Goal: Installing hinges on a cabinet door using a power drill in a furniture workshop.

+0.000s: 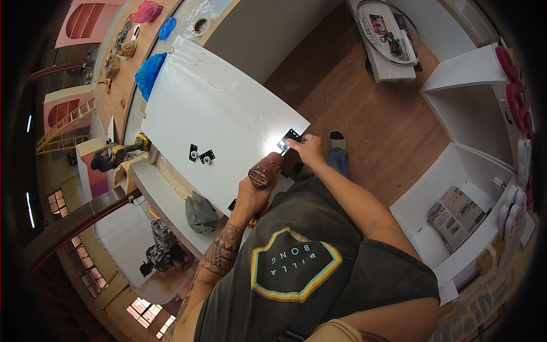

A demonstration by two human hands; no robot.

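Close in, low on the white panel, the left hand (pixel 252 196) has its fingers wrapped around the handle of a power drill (pixel 265 170). Worn reddish body, its nose turned up toward the panel's corner: that looks like the heavy, rigid piece here, best taken by the handle, weight behind the wrist. Just beyond, there's the black plate (pixel 293 135), right at the corner, flat on the white panel (pixel 228 108) and dotted with holes. The right hand (pixel 309 149) is on it, thumb reaching toward the drill's tip; with that glare, I can't tell whether those fingers pinch the plate or merely press it down. I'd call it light and stiff, likely metal, apt to skate on so glossy a face; hold it by the outer edges, clear of the bit.

And the panel itself: broad, smooth, shiny, probably stiff but easily scratched, with faint marks toward its far end. Out across it lie two loose plates (pixel 194 153), black too, each bearing a pale round fitting, lying just beside each other. Past the panel's edge, a crumpled grey bag (pixel 200 214); farther off, a blue bag (pixel 149 74) beside the far corner, soft and creased.
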